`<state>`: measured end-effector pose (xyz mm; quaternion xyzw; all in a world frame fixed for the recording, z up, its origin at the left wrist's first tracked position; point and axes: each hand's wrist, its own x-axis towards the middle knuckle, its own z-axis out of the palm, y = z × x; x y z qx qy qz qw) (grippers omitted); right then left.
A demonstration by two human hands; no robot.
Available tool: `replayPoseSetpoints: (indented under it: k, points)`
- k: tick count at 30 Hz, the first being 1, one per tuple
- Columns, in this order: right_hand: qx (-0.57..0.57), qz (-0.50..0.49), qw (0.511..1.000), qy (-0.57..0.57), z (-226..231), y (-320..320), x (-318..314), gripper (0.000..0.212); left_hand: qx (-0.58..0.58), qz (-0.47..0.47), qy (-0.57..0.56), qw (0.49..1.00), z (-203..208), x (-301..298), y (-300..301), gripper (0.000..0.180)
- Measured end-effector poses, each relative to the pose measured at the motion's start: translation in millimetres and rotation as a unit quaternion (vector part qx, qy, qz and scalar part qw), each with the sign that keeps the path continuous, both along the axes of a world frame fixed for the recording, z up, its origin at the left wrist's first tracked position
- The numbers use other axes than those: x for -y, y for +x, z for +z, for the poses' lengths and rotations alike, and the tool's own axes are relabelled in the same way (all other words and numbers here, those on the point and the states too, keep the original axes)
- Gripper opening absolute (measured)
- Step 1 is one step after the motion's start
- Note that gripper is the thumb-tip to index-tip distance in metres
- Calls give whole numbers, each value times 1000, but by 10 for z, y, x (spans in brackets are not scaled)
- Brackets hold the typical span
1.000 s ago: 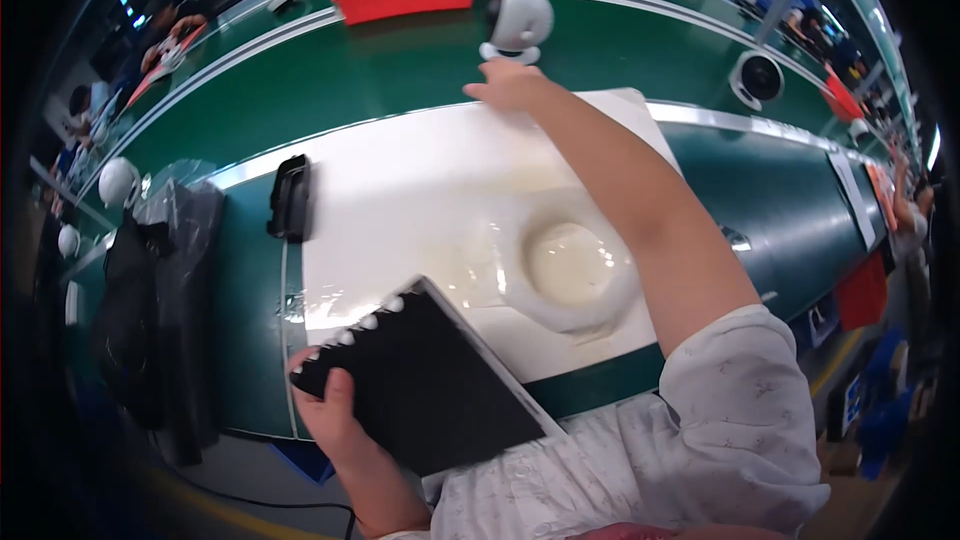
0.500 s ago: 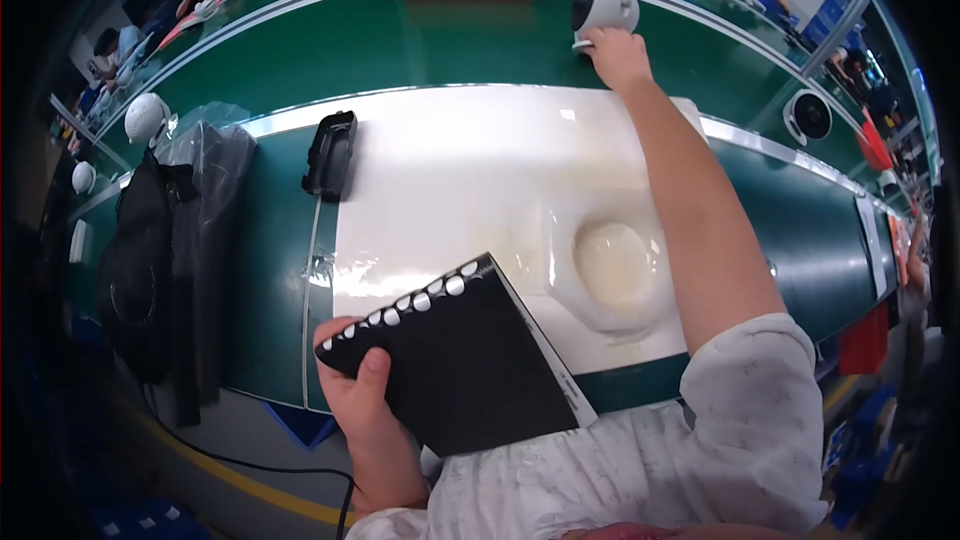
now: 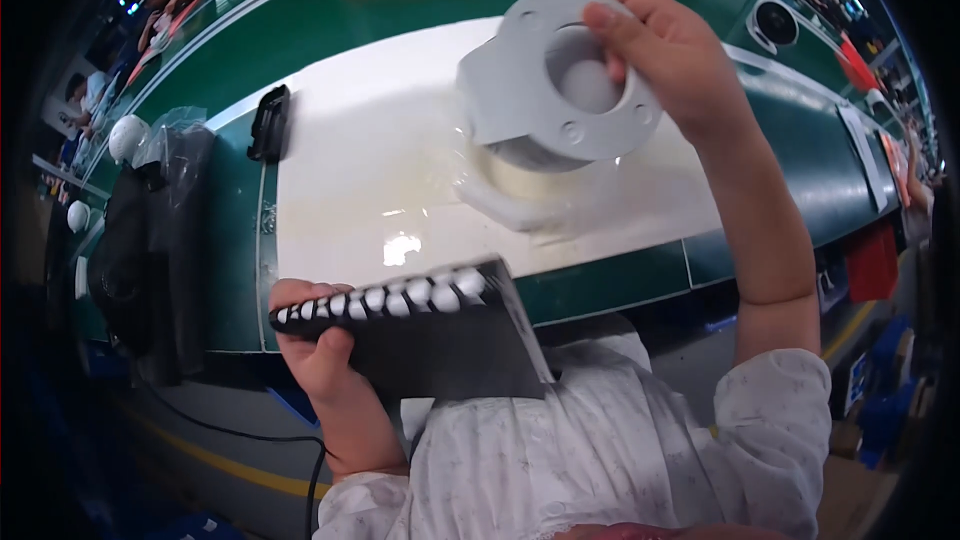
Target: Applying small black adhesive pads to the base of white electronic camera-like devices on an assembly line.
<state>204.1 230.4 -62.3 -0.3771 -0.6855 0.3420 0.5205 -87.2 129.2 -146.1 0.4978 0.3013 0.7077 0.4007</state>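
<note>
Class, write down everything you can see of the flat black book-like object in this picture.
The black book-like object looks smooth and rather stiff, with a broad dark cover facing the camera. A row of white rounded marks runs along its thick upper edge, and thin pale layers, perhaps pages, show at its right end. It looks closed. It is held tilted in front of the person's white shirt. The left grip clasps its left end; whether it touches the shirt is unclear.
</note>
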Motion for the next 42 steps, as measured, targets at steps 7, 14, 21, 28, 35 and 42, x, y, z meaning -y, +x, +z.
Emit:
replayPoseSetpoints:
  k: [7, 14, 21, 28, 35, 42]
  points:
    - [120, -43, 992, 11, -256, 70, 116, 34, -60, -181, -123, 974, 406, 230, 608, 35]
    - [9, 12, 990, 140, -615, 126, 971, 49, -102, -104, -63, 987, 77, 238, 624, 27]
    - [-10, -13, 1000, -8, -1045, -149, 1150, 29, -69, -129, -166, 975, -59, 179, 687, 41]
    - [-105, 44, 970, -217, -1016, -90, 1138, 40, -122, -100, -208, 965, -41, 133, 706, 27]
    - [24, -9, 1000, -8, -1117, 78, 1019, 23, -159, -86, -185, 966, -60, 132, 726, 19]
    - [37, -89, 981, 169, -1120, -10, 1005, 11, -159, -88, -209, 961, 9, 105, 767, 19]
